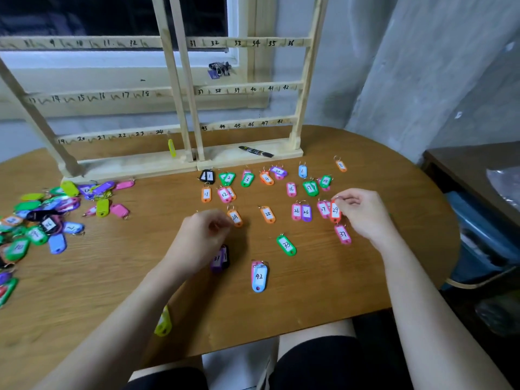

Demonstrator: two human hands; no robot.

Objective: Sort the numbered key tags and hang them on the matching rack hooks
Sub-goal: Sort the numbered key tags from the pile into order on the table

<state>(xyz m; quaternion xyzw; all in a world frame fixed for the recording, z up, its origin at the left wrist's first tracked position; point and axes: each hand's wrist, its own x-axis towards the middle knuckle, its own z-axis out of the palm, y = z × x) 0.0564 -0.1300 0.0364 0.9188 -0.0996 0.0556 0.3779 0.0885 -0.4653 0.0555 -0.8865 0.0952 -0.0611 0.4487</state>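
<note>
Numbered key tags lie sorted in rows on the wooden table (281, 319), below a wooden rack (247, 88) with numbered hooks. My right hand (363, 212) pinches the ring of the orange tag 29 (335, 211), beside pink tag 27 (323, 209). My left hand (202, 237) hovers with curled fingers next to orange tag 24 (235, 218); whether it holds that tag's ring is unclear. A purple tag 31 (219, 258) lies under that hand. Green tag 33 (286, 245) and blue tag 42 (259, 277) lie nearer me. One yellow tag (171, 147) hangs at hook 24.
A heap of unsorted tags (47, 218) covers the table's left side. A black marker (256, 151) lies on the rack's base. A bunch of keys (219, 69) hangs behind the rack. A yellow tag (163, 323) sits by my left forearm. A dark cabinet (478, 175) stands at right.
</note>
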